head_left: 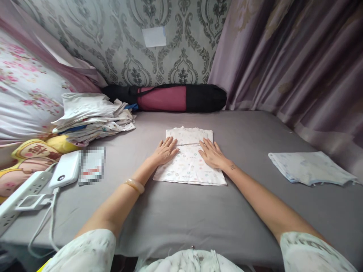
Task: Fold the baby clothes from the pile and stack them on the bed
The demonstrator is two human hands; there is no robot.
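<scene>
The left hand [167, 150] is lying flat, fingers stretched out, along one side of a folded, printed white cloth [190, 168] — the right hand [212, 153] is resting just as flat on the other side. The cloth is lying near the middle of the grey sheet [181, 215], between a stack of clothes [92, 113] on the left and another folded piece [310, 168] on the right.

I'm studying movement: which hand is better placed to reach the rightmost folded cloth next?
Probably the right hand: on the patterned cloth, it lies nearer the folded cloth than the left hand.
</scene>
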